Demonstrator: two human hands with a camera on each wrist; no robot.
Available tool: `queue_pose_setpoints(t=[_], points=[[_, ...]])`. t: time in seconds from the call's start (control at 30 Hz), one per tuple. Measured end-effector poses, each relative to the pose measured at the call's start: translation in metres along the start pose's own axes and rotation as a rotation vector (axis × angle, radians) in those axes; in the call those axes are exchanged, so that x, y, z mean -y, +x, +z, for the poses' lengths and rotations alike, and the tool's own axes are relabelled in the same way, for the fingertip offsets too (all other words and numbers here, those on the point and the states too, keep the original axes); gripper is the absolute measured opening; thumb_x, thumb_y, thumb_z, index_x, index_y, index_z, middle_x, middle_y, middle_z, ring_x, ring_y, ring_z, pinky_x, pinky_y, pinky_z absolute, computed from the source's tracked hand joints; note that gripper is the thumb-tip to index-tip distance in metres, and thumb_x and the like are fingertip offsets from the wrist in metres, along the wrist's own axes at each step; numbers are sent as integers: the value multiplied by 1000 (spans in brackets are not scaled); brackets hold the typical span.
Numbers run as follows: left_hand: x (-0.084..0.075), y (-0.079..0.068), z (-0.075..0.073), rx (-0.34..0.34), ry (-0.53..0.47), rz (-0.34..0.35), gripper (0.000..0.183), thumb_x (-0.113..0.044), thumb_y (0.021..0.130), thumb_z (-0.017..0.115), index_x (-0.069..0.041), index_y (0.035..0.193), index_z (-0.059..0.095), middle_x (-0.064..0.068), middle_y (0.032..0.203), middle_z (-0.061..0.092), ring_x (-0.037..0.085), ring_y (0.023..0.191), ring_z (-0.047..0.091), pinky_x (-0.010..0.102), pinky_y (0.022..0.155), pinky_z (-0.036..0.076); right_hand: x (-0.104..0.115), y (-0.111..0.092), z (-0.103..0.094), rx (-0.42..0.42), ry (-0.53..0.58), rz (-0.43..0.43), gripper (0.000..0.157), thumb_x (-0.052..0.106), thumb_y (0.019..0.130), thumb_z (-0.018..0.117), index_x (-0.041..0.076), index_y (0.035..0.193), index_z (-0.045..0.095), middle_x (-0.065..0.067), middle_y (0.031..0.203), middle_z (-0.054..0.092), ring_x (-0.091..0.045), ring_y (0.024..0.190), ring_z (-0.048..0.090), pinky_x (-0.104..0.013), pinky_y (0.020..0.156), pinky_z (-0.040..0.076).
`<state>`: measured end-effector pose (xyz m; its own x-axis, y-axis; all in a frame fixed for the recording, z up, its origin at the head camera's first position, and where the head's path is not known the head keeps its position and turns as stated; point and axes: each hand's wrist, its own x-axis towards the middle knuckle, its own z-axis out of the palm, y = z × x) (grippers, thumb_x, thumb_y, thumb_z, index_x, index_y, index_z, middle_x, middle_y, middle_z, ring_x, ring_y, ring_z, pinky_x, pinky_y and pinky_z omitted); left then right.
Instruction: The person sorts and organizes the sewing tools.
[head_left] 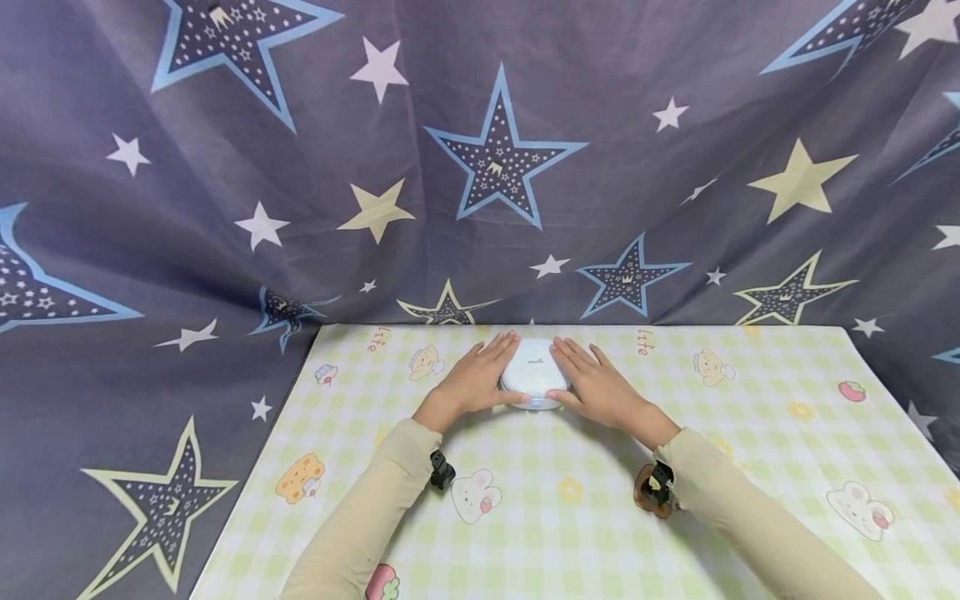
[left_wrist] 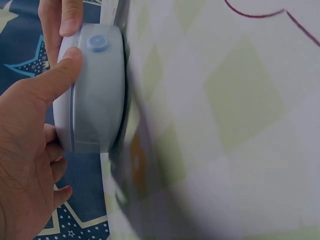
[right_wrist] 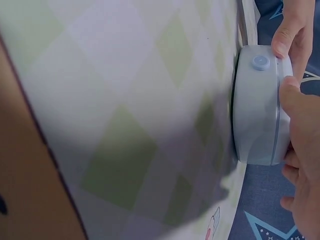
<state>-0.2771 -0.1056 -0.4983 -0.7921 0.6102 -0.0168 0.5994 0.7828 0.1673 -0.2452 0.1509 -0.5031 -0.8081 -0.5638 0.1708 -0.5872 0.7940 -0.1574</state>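
A pale blue-white rounded case (head_left: 534, 371) sits on the checked tablecloth near the table's far edge. Small dark lettering marks its lid, and a round blue button (left_wrist: 97, 43) is on the front below the lid seam. My left hand (head_left: 476, 377) holds the case's left side, thumb at the front lid edge and fingers along the side. On the opposite side my right hand (head_left: 600, 385) grips it the same way, its thumb (right_wrist: 289, 90) near the seam. The lid looks closed. Parts of the fingers behind the case are hidden in the wrist views.
A tablecloth (head_left: 525, 533) with green checks and cartoon prints covers the table. Behind it hangs a dark curtain (head_left: 465, 250) with star patterns, which also runs down the left side. Small dark devices (head_left: 442, 471) are worn at both wrists.
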Motion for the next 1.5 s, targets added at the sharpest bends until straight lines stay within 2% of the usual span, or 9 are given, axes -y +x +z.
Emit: queue_pose_setpoints(t=[0.17, 0.43, 0.83, 1.2, 1.33, 1.5], points=[[-1, 0, 1, -9, -15, 7, 106, -68, 92, 58, -3, 163, 14, 14, 170, 17, 31, 158, 18, 54, 126, 21, -1, -1, -2, 18, -5, 3, 83, 52, 100, 56, -2, 157, 31, -18, 165, 29, -36, 154, 28, -62, 123, 20], [4, 3, 0, 2, 34, -5, 107, -72, 92, 54, -7, 164, 10, 9, 171, 12, 28, 159, 16, 52, 127, 19, -3, 4, -3, 17, -29, -4, 82, 52, 101, 55, -1, 158, 30, -18, 166, 29, -37, 154, 28, -62, 123, 21], [6, 3, 5, 2, 32, 5, 104, -72, 93, 52, -5, 164, 12, 12, 171, 15, 31, 158, 19, 56, 125, 22, -2, 3, 3, 18, -1, 14, 82, 51, 101, 56, 0, 159, 29, -18, 166, 28, -37, 154, 27, -62, 123, 18], [5, 5, 5, 4, 39, 5, 105, -72, 93, 51, -6, 164, 10, 11, 171, 13, 30, 158, 18, 55, 125, 21, -3, 4, 4, 53, 5, 46, 82, 53, 103, 51, 3, 161, 24, -14, 169, 22, -36, 156, 22, -62, 124, 18], [7, 7, 5, 10, 34, -1, 105, -72, 93, 52, -7, 164, 10, 10, 172, 11, 32, 158, 17, 56, 126, 20, -4, 6, 1, 67, 32, 54, 82, 52, 102, 52, 3, 161, 23, -15, 169, 21, -37, 156, 20, -64, 124, 15], [9, 7, 0, 20, 3, -21, 109, -75, 90, 53, -12, 165, 5, 6, 173, 4, 31, 160, 6, 56, 127, 15, -8, 11, -12, 82, 143, 73, 93, 59, 98, 56, 7, 164, 14, -14, 171, 10, -36, 158, 10, -66, 124, 7]])
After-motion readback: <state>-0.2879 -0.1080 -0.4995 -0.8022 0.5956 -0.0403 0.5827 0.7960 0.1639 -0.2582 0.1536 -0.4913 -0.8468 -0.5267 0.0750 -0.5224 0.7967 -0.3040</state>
